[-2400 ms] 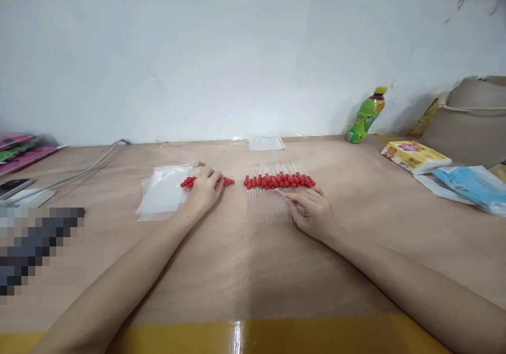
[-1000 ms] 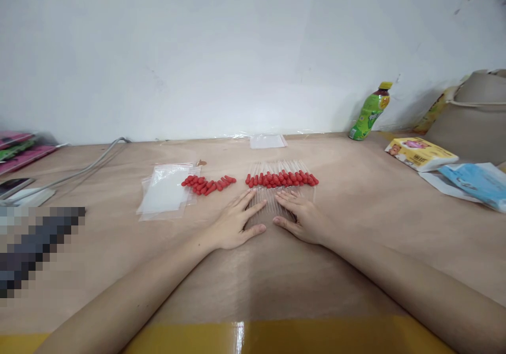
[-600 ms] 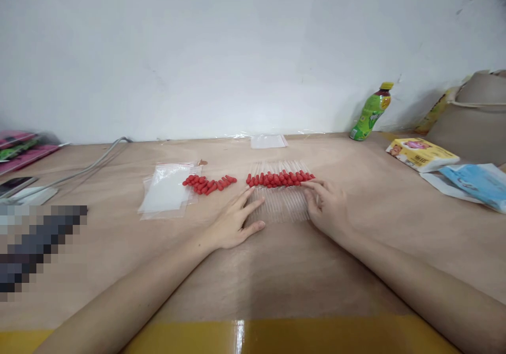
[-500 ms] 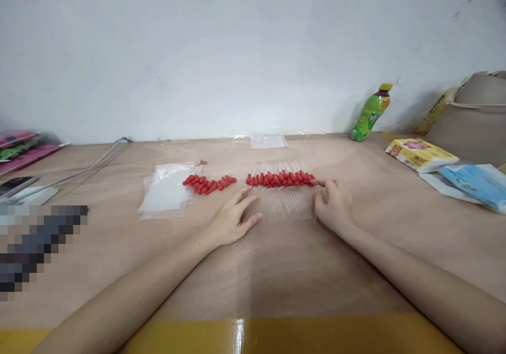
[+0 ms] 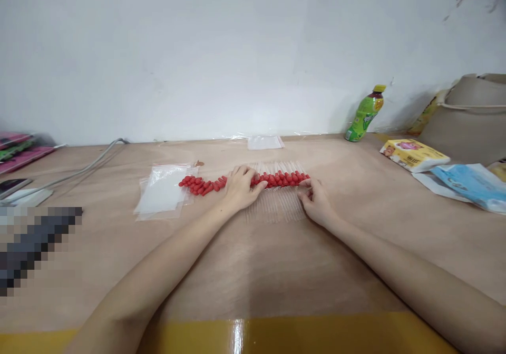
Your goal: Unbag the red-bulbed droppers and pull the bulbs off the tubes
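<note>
A row of red capsule-like pieces (image 5: 282, 179) lies across a fan of thin clear sticks (image 5: 276, 204) at the middle of the table. My left hand (image 5: 242, 188) rests over the left end of this row, fingers slightly apart, its fingertips at the red pieces. At the right end is my right hand (image 5: 316, 201), thumb and fingers parted, fingertips touching the last pieces. Neither hand lifts anything. Further left, a second group of red pieces (image 5: 201, 185) reaches from the clear plastic bags (image 5: 162, 190) to my left hand.
Behind the sticks lies a small clear bag (image 5: 265, 142). A green bottle (image 5: 364, 114), a yellow tissue pack (image 5: 413, 155), a blue packet (image 5: 472, 185) and a grey-brown bag (image 5: 470, 119) stand or lie at right. A cable (image 5: 93, 163) and phone (image 5: 13, 186) are at left.
My left hand has moved up from beside the sticks onto the left end of the red row. My right hand stays at the right end. The view has shifted slightly.
</note>
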`<state>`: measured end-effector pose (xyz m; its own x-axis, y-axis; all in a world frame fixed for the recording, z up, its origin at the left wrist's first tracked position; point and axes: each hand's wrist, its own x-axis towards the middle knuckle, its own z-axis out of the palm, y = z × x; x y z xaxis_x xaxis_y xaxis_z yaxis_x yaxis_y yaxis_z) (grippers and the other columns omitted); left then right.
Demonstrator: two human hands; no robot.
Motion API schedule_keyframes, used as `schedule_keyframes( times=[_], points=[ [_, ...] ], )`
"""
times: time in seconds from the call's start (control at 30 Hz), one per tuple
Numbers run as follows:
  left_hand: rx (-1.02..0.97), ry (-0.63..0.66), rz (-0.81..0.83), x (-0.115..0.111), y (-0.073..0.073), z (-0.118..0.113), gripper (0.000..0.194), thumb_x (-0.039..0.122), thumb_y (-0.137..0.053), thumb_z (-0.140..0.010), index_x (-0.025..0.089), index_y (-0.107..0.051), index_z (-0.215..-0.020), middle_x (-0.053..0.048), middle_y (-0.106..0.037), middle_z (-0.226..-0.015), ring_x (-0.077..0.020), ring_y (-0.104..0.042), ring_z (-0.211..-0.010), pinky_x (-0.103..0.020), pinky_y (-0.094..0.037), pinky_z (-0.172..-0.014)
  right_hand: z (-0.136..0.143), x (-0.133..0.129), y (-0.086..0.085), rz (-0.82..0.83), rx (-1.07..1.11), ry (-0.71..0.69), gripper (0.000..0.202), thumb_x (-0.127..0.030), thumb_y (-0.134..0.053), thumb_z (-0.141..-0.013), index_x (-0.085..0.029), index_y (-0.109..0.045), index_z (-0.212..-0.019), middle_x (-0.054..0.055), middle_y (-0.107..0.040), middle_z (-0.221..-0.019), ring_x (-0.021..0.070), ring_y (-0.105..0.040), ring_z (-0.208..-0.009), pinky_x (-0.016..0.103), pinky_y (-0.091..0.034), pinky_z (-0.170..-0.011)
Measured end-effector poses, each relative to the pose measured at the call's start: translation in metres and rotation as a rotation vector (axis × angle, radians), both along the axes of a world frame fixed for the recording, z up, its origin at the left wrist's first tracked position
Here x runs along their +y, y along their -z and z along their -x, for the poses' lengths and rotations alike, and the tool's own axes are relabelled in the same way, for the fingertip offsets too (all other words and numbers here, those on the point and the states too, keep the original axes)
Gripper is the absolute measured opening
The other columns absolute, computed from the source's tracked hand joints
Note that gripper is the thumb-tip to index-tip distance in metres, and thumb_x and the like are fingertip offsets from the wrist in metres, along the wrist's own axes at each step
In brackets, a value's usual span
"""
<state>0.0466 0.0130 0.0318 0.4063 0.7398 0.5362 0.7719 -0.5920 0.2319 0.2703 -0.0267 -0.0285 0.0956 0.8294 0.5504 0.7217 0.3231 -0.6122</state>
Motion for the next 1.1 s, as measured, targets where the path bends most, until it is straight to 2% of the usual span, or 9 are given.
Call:
schedule_keyframes(
  times=[0.2,0.47,0.6,0.7,0.8,0.9,1.0,1.1],
  points=[
    [-0.011,-0.035,0.024,0.010,0.002,-0.015,0.029,0.045,-0.050,-0.082,0.017,-0.055,-0.074,-0.005,-0.055,-0.086,-0.0216,-0.047,-0.090,-0.036,-0.037,-0.082,0.002,0.004,-0.002,0.000,0.012,-0.013,0.017,-0.023,-0.049,-0.074,-0.016,-0.052,-0.090,0.010,-0.053,-0.090,0.0188,-0.054,-0.074,0.034,-0.048,-0.062],
    [0.023,-0.123,0.030,0.014,0.005,-0.023,0.021,0.033,-0.046,-0.085,0.018,-0.054,-0.073,-0.006,-0.056,-0.089,-0.0217,-0.047,-0.091,-0.035,-0.036,-0.080,0.003,0.002,-0.005,-0.005,0.039,-0.004,0.017,-0.026,-0.045,-0.077,-0.016,-0.052,-0.089,0.010,-0.055,-0.088,0.0190,-0.055,-0.075,0.036,-0.048,-0.067],
    [-0.076,-0.195,-0.006,0.013,0.010,-0.023,0.020,0.031,-0.044,-0.086,0.017,-0.052,-0.074,-0.006,-0.057,-0.087,-0.0221,-0.047,-0.090,-0.035,-0.036,-0.079,0.002,0.003,-0.002,-0.030,0.071,0.007,0.017,-0.028,-0.043,-0.080,-0.016,-0.054,-0.087,0.009,-0.057,-0.086,0.0199,-0.055,-0.078,0.037,-0.048,-0.070],
    [-0.179,-0.208,-0.061,0.004,0.014,-0.014,0.019,0.030,-0.042,-0.087,0.018,-0.051,-0.077,-0.005,-0.057,-0.085,-0.0207,-0.048,-0.087,-0.034,-0.036,-0.078,0.001,0.003,-0.002,-0.029,0.108,0.032,0.018,-0.032,-0.045,-0.081,-0.017,-0.055,-0.085,0.008,-0.057,-0.084,0.0187,-0.055,-0.072,0.035,-0.048,-0.063],
    [-0.212,-0.128,-0.120,-0.012,0.016,0.007,0.016,0.029,-0.041,-0.088,0.018,-0.050,-0.080,-0.004,-0.058,-0.085,-0.0197,-0.049,-0.086,-0.035,-0.035,-0.079,0.001,0.000,-0.006,-0.084,0.089,0.038,0.019,-0.034,-0.048,-0.081,-0.017,-0.056,-0.087,0.007,-0.059,-0.082,0.0179,-0.055,-0.069,0.034,-0.047,-0.060],
    [-0.156,0.043,-0.123,-0.031,0.017,0.038,0.012,0.026,-0.041,-0.088,0.018,-0.049,-0.083,-0.003,-0.058,-0.084,-0.0185,-0.050,-0.084,-0.034,-0.036,-0.078,0.005,-0.009,-0.016,-0.244,-0.012,-0.040,0.019,-0.032,-0.051,-0.081,-0.018,-0.055,-0.092,0.007,-0.059,-0.086,0.0201,-0.056,-0.081,0.037,-0.048,-0.071],
    [-0.074,0.202,-0.107,-0.048,0.017,0.065,0.007,0.023,-0.046,-0.086,0.018,-0.050,-0.085,-0.003,-0.059,-0.086,-0.0176,-0.051,-0.084,-0.034,-0.037,-0.078,0.015,-0.022,-0.030,-0.364,-0.134,-0.155,0.031,-0.030,-0.054,-0.080,-0.017,-0.052,-0.108,0.011,-0.057,-0.103,0.0224,-0.053,-0.099,0.040,-0.044,-0.085],
    [-0.019,0.274,-0.081,-0.060,0.015,0.077,0.004,0.021,-0.049,-0.085,0.018,-0.051,-0.087,-0.003,-0.061,-0.089,-0.0170,-0.052,-0.086,-0.034,-0.037,-0.080,0.026,-0.034,-0.039,-0.401,-0.308,-0.269,0.048,-0.034,-0.057,-0.078,-0.016,-0.046,-0.122,0.014,-0.049,-0.122,0.0247,-0.046,-0.113,0.042,-0.039,-0.094]
  ],
)
